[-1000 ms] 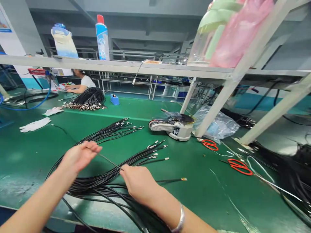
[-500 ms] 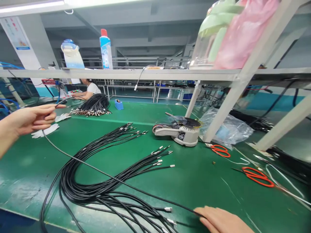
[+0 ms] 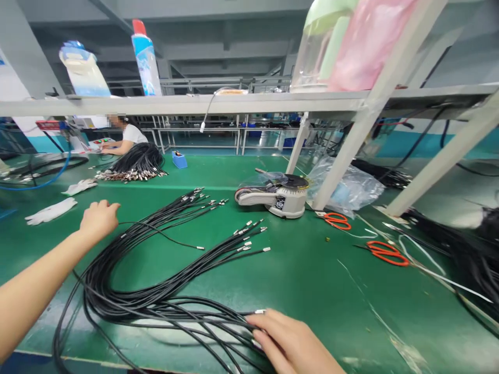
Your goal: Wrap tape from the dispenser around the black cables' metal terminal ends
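A curved bundle of black cables point(image 3: 113, 296) with silvery end connectors lies on the green tabletop. My left hand point(image 3: 100, 221) is closed on one black cable point(image 3: 159, 231) at the bundle's upper left; its connector end points right over the table, and the fingertips are partly hidden. At the lower right, my right hand point(image 3: 290, 337) has its thumb and fingers round a black cable near the connector ends of the bundle. A silver connector point(image 3: 260, 311) shows beside those fingers.
Beyond the bundle stands a round tape dispenser point(image 3: 288, 200). Two orange-handled scissors point(image 3: 388, 253) lie to the right, and white gloves point(image 3: 52, 210) to the left. A cable pile point(image 3: 140, 161) and a co-worker point(image 3: 130, 135) are farther back. A shelf point(image 3: 175, 104) crosses above on slanted posts.
My left hand has come down and right, from holding a cable raised and stretched to over the bundle's edge. My right hand has moved left onto the cable ends. The view has shifted.
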The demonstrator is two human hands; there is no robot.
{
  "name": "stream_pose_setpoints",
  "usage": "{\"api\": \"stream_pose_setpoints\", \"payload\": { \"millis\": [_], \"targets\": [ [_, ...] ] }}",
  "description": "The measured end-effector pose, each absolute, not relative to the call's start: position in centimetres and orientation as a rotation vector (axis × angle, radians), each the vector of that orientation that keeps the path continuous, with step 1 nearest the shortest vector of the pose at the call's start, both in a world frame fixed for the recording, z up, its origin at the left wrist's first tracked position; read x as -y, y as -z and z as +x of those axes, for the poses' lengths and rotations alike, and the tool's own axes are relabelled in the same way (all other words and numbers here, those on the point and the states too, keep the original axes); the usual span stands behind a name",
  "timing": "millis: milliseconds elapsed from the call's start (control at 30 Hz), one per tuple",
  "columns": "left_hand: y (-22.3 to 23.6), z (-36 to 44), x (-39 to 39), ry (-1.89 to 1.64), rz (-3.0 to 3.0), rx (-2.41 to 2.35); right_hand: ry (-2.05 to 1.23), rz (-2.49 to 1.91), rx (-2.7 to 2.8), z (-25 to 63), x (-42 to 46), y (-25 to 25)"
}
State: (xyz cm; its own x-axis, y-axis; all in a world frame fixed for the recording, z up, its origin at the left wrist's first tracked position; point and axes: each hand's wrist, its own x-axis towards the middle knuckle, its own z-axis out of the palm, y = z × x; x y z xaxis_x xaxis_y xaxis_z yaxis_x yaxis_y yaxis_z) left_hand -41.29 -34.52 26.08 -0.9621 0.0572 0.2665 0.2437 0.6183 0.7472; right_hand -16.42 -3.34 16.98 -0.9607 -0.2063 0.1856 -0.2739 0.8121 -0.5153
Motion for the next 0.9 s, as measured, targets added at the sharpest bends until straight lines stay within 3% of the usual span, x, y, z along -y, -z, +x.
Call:
{"api": "stream_pose_setpoints", "payload": {
  "millis": [133,233,333,500,600,900],
  "targets": [
    [-22.4,-34.2,27.7,1.306,-0.542,2.737,-0.916,0.377,2.907,-18.5,5.2,-18.2],
    [-20.1,-27.9,22.9,1.618,-1.089,2.952,-1.063,0.353,2.857,-19.0,5.3,-18.8],
    [-18.8,-25.2,20.6,1.735,-1.226,3.089,-1.355,0.230,2.834,-18.2,3.9,-19.1],
    [-18.3,-25.4,20.2,1.667,-1.068,3.117,-2.001,-0.222,2.491,-16.1,1.0,-18.0],
    [-18.3,-24.9,20.0,1.624,-1.120,3.111,-2.213,-0.365,2.290,-15.8,0.6,-17.1],
    [-19.0,-24.1,18.5,1.592,-1.239,3.235,-2.239,-0.431,2.231,-16.2,1.2,-17.2]
  ]
}}
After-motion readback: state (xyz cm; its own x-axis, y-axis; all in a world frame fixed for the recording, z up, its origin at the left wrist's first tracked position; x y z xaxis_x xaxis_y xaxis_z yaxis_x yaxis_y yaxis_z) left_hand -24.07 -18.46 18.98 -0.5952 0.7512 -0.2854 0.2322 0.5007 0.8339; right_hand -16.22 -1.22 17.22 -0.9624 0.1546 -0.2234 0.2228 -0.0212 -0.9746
